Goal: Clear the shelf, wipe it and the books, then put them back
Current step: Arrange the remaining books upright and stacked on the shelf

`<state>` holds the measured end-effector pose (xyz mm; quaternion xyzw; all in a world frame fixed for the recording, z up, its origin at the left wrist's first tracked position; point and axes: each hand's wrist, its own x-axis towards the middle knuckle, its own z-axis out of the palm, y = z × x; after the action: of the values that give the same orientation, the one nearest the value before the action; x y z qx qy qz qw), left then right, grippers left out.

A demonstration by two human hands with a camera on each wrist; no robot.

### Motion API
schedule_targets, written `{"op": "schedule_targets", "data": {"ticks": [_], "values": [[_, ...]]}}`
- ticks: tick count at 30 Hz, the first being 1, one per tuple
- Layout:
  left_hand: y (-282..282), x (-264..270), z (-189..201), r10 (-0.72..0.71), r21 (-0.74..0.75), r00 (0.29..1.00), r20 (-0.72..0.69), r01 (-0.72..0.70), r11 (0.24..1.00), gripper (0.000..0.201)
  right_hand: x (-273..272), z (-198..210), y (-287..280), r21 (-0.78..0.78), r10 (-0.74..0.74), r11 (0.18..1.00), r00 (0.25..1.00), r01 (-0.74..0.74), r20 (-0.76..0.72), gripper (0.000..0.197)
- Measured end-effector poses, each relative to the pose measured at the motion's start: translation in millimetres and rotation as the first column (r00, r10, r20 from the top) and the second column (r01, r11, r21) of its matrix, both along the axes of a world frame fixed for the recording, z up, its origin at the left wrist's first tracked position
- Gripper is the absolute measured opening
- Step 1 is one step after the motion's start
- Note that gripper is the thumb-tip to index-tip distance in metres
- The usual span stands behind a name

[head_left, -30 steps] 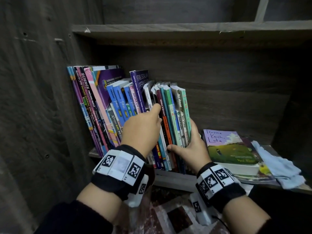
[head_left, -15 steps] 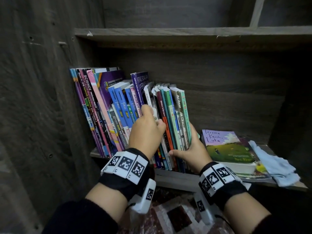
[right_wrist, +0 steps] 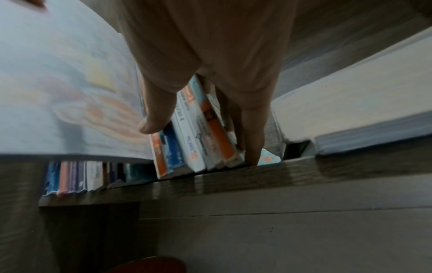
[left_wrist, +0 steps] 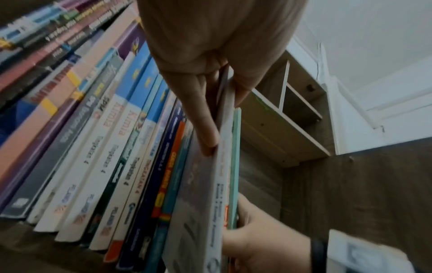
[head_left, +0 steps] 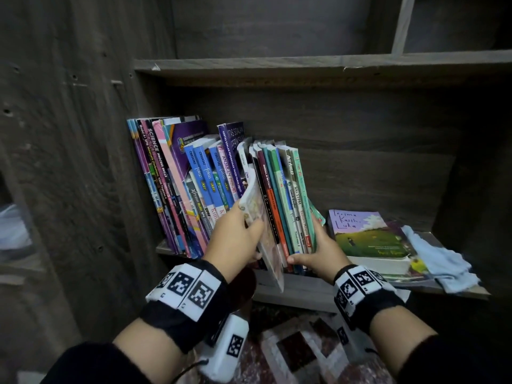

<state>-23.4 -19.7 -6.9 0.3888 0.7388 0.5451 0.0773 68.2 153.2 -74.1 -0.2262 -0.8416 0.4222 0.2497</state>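
Two hands are in at the shelf here. The left hand pinches a pale, pastel-covered book, thumb on the cover and fingers behind it, and that book tilts out of the row with its lower corner hanging past the shelf's front edge. In the left wrist view the fingers lie along its face.

The right hand clasps the right end of the upright row, thumb on the spines low down and fingers wrapped round the far side of the last green book. In the right wrist view the thumb presses on the spines and one fingertip reaches down to the shelf board. That clasped bundle shows about six spines; the blur stops an exact count.

The whole row leans left against the side panel. It holds somewhere near twenty books; the thin ones at the left are too tightly packed to count.

To the right, just beside the hand, lies a flat stack: one thick book with a green meadow cover on top and at least one wider one beneath. One light blue cloth sits crumpled against the stack, at the right end of the shelf.
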Motion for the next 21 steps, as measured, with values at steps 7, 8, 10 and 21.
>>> {"op": "schedule_targets", "data": {"ticks": [7,8,10,21], "values": [[-55,-7,11,-0.152,0.215,0.982,0.114,0.125,0.969,0.019,6,-7,-4,-0.058,0.002,0.998,1.000,-0.002,-0.005,0.103],[-61,-10,13,-0.162,0.234,0.979,0.122,0.130,0.964,0.023,8,-8,-3,-0.095,0.024,0.995,1.000,-0.024,0.003,0.106],[-69,-17,14,-0.187,0.264,0.969,0.160,0.140,0.954,0.022,14,-5,-2,-0.137,0.050,0.989,0.999,-0.049,0.001,0.104],[-32,-6,5,-0.410,0.284,0.868,0.281,0.333,0.899,0.024,56,46,-7,-0.245,0.052,0.965,0.981,-0.098,-0.187,0.019]]}}
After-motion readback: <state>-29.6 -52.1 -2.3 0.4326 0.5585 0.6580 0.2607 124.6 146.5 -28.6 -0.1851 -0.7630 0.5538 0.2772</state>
